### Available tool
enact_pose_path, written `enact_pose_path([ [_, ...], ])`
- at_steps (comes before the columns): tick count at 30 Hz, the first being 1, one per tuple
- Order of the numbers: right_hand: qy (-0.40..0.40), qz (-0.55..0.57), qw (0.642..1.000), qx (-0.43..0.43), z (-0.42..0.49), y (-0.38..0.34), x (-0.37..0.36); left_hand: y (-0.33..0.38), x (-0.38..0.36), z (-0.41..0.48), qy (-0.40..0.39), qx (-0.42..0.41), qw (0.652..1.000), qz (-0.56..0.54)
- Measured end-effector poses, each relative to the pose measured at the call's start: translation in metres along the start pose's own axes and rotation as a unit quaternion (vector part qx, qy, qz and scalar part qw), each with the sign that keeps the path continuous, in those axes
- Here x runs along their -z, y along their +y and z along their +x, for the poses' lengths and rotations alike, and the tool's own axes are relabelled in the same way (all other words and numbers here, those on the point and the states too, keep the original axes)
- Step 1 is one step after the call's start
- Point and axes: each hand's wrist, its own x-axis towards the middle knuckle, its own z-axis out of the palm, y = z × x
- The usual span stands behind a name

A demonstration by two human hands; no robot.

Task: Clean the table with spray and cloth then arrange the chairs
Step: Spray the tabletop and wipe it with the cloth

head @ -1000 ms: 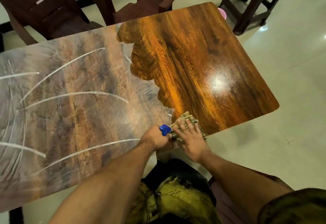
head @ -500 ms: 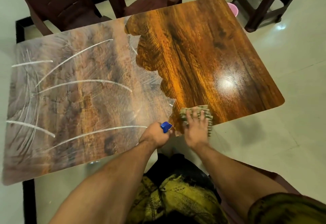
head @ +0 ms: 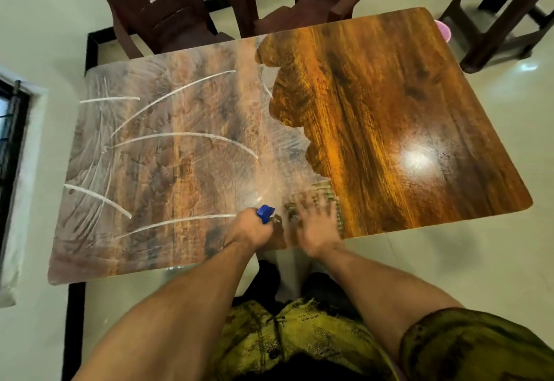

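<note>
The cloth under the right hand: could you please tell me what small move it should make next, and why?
Probably push the cloth away from the near edge, along the border of the cloudy film. The right hand presses it flat just where that film meets the glossy wiped wood of the table, and the left hand, gripping the spray bottle, blocks a sideways sweep.

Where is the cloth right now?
In the head view, the cloth lies under the right hand at the near edge of the table, right of the blue spray nozzle.
</note>
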Motion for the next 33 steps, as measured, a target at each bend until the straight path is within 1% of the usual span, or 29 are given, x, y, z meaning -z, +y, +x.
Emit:
enact_pose_path([
  [2,-0.038,-0.058,0.985,0.157,-0.006,-0.020,-0.008,0.003,0.008,0.008,-0.002,-0.014,1.000,0.003],
  [3,-0.057,-0.078,0.973,0.211,-0.004,-0.021,-0.008,0.005,0.014,0.012,0.000,-0.020,1.000,0.008],
  [4,-0.066,-0.086,0.964,0.242,0.002,-0.017,-0.005,0.006,0.017,0.017,0.002,-0.026,1.000,0.007],
  [5,-0.063,-0.083,0.964,0.244,0.011,-0.014,0.001,0.008,0.023,0.024,0.000,-0.033,0.999,0.000],
  [6,-0.048,-0.068,0.973,0.215,0.019,-0.008,0.007,0.009,0.027,0.030,-0.005,-0.038,0.999,-0.010],
  [7,-0.024,-0.039,0.988,0.149,0.027,-0.003,0.013,0.010,0.032,0.036,-0.010,-0.048,0.999,-0.017],
  [8,0.006,-0.002,0.998,0.058,0.032,0.002,0.020,0.011,0.036,0.040,-0.015,-0.059,0.998,-0.021],
  [9,0.034,0.034,0.998,-0.041,0.039,0.005,0.025,0.013,0.040,0.043,-0.024,-0.067,0.997,-0.022],
  [10,0.054,0.070,0.987,-0.131,0.049,0.003,0.032,0.011,0.047,0.050,-0.032,-0.074,0.996,-0.027],
  [11,0.065,0.107,0.971,-0.202,0.056,0.000,0.035,0.011,0.052,0.053,-0.037,-0.079,0.996,-0.029],
  [13,0.073,0.147,0.945,-0.284,0.072,-0.017,0.037,0.009,0.063,0.064,-0.039,-0.091,0.995,-0.021],
  [14,0.075,0.148,0.940,-0.298,0.077,-0.028,0.037,0.009,0.068,0.069,-0.037,-0.095,0.995,-0.011],
  [15,0.077,0.137,0.943,-0.292,0.080,-0.041,0.035,0.008,0.074,0.075,-0.035,-0.098,0.995,-0.003],
  [16,0.078,0.119,0.954,-0.265,0.079,-0.053,0.031,0.007,0.080,0.080,-0.031,-0.102,0.994,0.003],
  [17,0.078,0.099,0.968,-0.218,0.077,-0.066,0.026,0.008,0.085,0.084,-0.030,-0.104,0.994,0.007],
  [19,0.044,0.046,0.996,-0.061,0.069,-0.090,0.014,0.009,0.096,0.091,-0.031,-0.108,0.994,0.018],
  [21,-0.016,-0.007,0.995,0.097,0.070,-0.092,0.012,0.008,0.107,0.099,-0.038,-0.116,0.992,0.024],
  [22,-0.027,-0.026,0.991,0.128,0.077,-0.082,0.018,0.007,0.113,0.103,-0.042,-0.121,0.992,0.021],
  [23,-0.027,-0.030,0.993,0.111,0.088,-0.072,0.025,0.005,0.119,0.110,-0.044,-0.124,0.991,0.013],
  [24,-0.013,-0.017,0.999,0.039,0.098,-0.062,0.033,0.001,0.123,0.116,-0.045,-0.127,0.991,0.005],
  [25,0.022,0.034,0.996,-0.084,0.110,-0.055,0.042,-0.001,0.127,0.124,-0.045,-0.128,0.991,0.000],
  [26,0.051,0.086,0.972,-0.214,0.119,-0.051,0.051,-0.003,0.130,0.131,-0.046,-0.127,0.991,-0.004],
  [27,0.075,0.115,0.943,-0.303,0.127,-0.055,0.057,-0.005,0.131,0.138,-0.042,-0.124,0.991,-0.012],
  [28,0.085,0.112,0.936,-0.322,0.138,-0.064,0.061,-0.002,0.133,0.146,-0.036,-0.123,0.992,-0.020],
  [29,0.079,0.091,0.952,-0.280,0.144,-0.079,0.058,-0.001,0.134,0.153,-0.035,-0.124,0.991,-0.021],
  [30,0.063,0.069,0.977,-0.192,0.146,-0.095,0.054,0.003,0.134,0.159,-0.038,-0.124,0.991,-0.017],
  [31,0.046,0.037,0.995,-0.081,0.146,-0.109,0.047,0.006,0.136,0.164,-0.036,-0.122,0.992,-0.016],
  [32,0.017,0.005,1.000,0.021,0.144,-0.117,0.042,0.010,0.138,0.168,-0.034,-0.119,0.992,-0.021],
  [33,-0.005,-0.016,0.995,0.100,0.146,-0.111,0.044,0.015,0.139,0.174,-0.034,-0.113,0.993,-0.028],
])
